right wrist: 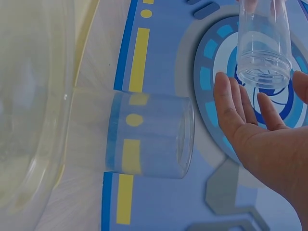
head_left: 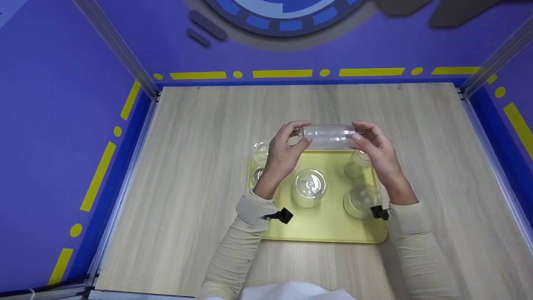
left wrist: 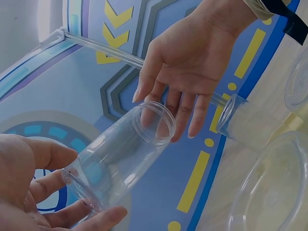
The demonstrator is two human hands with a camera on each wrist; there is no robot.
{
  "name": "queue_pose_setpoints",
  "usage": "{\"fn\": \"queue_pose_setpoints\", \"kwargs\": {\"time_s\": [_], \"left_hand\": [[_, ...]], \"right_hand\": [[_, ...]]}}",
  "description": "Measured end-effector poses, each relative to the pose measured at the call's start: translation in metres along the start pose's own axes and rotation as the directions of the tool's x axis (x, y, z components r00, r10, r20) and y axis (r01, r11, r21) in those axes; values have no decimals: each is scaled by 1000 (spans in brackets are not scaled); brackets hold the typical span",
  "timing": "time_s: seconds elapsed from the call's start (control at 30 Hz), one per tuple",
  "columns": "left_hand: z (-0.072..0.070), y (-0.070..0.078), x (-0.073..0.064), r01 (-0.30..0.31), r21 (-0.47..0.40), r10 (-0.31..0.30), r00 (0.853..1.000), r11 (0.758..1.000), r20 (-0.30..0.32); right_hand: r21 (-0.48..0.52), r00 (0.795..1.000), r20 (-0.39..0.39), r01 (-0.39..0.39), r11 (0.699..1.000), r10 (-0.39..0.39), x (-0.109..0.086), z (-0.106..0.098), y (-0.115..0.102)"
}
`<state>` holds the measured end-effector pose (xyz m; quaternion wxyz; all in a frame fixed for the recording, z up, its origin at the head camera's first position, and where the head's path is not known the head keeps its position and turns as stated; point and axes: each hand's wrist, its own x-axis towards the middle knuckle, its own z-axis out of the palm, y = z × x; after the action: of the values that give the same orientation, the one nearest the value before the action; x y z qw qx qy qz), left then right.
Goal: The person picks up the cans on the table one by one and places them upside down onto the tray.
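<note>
A clear see-through cylindrical jar (head_left: 329, 136) lies sideways in the air by the far edge of the yellow tray (head_left: 325, 233). My left hand (head_left: 285, 152) holds one end of it, the thumb and fingers bent round that end in the left wrist view. At the other end is my right hand (head_left: 381, 156). In the right wrist view its fingers (right wrist: 228, 103) are extended and spread beside the jar's ringed rim (right wrist: 263, 72), the thumb on the opposite side. Nothing shows inside the jar.
Clear containers stand on the tray: a round jar (head_left: 310, 187) in the middle, a wide one (head_left: 361, 202) at the right, a narrower one (head_left: 356, 166) behind it, and others (head_left: 260, 152) at the left, partly hidden by my arm. Blue panels (head_left: 116, 187) enclose the wooden tabletop (head_left: 200, 166).
</note>
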<state>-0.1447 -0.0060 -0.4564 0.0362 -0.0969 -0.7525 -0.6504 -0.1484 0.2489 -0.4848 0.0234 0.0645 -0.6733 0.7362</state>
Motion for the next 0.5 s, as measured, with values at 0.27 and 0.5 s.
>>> {"fn": "queue_pose_setpoints", "kwargs": {"time_s": [0.27, 0.5], "left_hand": [[-3, 1, 1, -19, 55, 20, 1000, 998, -13], [-4, 0, 2, -41, 87, 42, 999, 995, -20]], "right_hand": [[-54, 998, -31, 59, 997, -60, 0, -2, 1], [-239, 991, -55, 105, 965, -122, 0, -5, 5]]}}
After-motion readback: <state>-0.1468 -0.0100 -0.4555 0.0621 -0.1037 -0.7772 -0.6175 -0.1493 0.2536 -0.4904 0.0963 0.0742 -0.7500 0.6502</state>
